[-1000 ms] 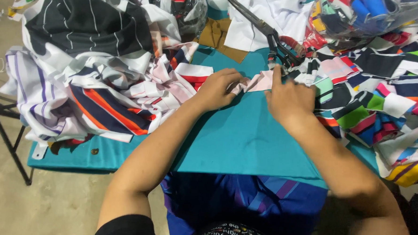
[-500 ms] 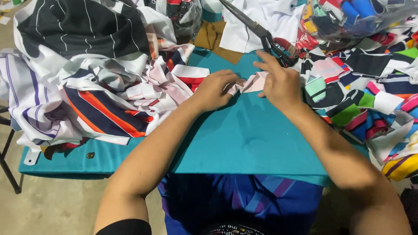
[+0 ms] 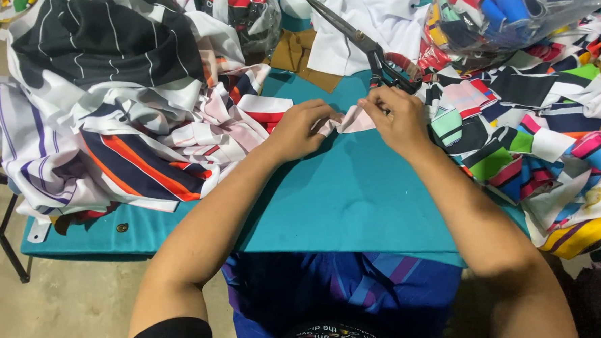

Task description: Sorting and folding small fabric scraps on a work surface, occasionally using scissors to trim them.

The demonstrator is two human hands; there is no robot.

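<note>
A small pale pink and white scrap of fabric is held between both hands at the far middle of the teal cloth-covered table. The left hand is closed on the scrap's left end, fingers curled under and knuckles up; the right hand pinches the right end between thumb and fingertips, its wrist raised off the table. Whether the scrap is being folded or only stretched flat cannot be told, since the fingers cover most of it.

Compared with a second ago, the right hand has been drawn back from the table surface, where it lay flatter with a finger pointing forward, and is now bunched over the scrap's edge. The left hand has stayed in almost the same place. The scrap has remained on the same patch of teal cloth, so the work appears to have passed from smoothing to a finer grip on the piece.

Just beyond the right hand, a pair of large dark metal scissors with red-lined handles lies untouched, blades pointing up and left. To the left, a heap of striped black, white, navy and orange garments is piled on the table. To the right, a spread of multicoloured cut fabric pieces is stacked, with a clear plastic bag of bright scraps above it. A blue and purple cloth hangs below the near table edge.
</note>
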